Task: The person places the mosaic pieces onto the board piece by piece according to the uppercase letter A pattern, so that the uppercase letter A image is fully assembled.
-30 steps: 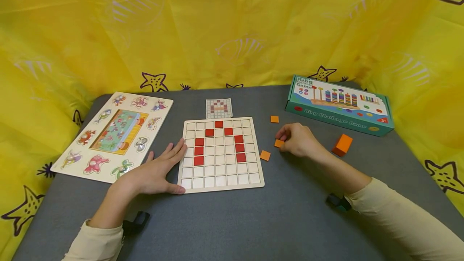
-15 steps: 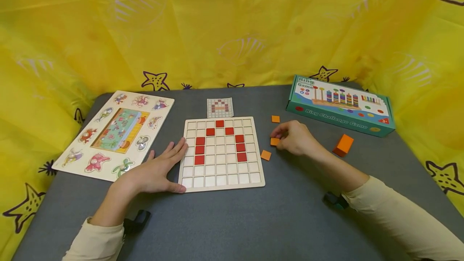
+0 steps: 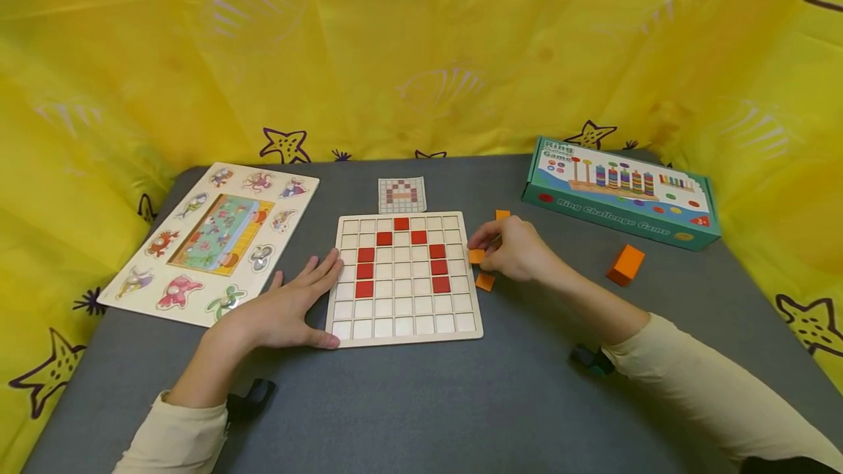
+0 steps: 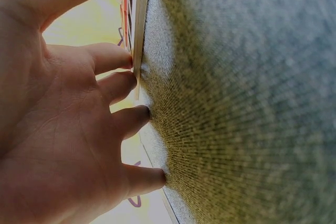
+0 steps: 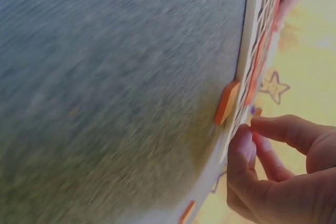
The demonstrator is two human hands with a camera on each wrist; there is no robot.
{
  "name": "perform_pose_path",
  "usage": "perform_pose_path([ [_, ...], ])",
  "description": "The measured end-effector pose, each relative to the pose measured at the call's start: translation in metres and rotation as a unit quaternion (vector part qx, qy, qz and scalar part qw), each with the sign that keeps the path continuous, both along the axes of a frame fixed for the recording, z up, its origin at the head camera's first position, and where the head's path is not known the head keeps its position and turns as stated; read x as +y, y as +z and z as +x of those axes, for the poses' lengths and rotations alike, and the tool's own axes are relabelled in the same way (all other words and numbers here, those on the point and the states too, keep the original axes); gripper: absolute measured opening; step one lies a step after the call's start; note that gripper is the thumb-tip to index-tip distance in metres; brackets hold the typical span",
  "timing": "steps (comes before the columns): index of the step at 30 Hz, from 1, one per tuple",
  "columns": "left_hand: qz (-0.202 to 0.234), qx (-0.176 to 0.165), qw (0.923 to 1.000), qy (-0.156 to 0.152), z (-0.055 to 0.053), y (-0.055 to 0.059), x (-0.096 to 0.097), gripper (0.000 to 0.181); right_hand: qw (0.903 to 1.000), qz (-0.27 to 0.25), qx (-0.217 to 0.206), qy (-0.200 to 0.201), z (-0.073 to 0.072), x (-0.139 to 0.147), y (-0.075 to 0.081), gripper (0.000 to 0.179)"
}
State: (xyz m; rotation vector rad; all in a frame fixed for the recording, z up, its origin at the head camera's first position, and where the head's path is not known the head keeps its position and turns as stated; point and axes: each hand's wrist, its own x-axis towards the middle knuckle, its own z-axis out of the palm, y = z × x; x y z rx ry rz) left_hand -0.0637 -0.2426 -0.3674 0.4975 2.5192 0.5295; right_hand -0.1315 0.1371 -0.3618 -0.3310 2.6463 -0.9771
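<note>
A wooden grid board (image 3: 404,306) lies flat, with several red square tiles (image 3: 437,267) set in its cells in an arch shape. Thumb and fingers of my right hand (image 3: 519,251) pinch an orange square tile (image 3: 476,257) over the board's right edge. My left hand (image 3: 283,317) is spread along the board's left side, thumb at the near corner and fingertips at the rim; the left wrist view shows its palm (image 4: 68,124) and straight fingers. One loose orange tile (image 3: 485,282) lies just below the right hand, another (image 3: 503,215) beyond it, partly covered.
Behind the board lies a small pattern card (image 3: 402,196). An animal peg puzzle (image 3: 276,200) lies at left. A green Ring Challenge Game box (image 3: 619,214) and an orange block (image 3: 626,265) are at right. Yellow cloth (image 3: 369,57) surrounds the grey table.
My right hand has moved left from the table to the board's right edge, carrying the orange tile. My left hand stays in place at the board.
</note>
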Motion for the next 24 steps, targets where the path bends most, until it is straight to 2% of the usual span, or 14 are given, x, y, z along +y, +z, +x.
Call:
perform_pose_path([
  [11, 0.003, 0.005, 1.0000, -0.006, -0.001, 0.000, 0.000, 0.123, 0.9992, -0.033, -0.016, 0.018, 0.003, -0.029, 0.004, 0.027],
  [24, -0.003, -0.001, 1.0000, -0.003, -0.001, 0.000, 0.000, 0.123, 0.9972, -0.052, -0.027, 0.047, 0.007, -0.067, 0.001, 0.025],
])
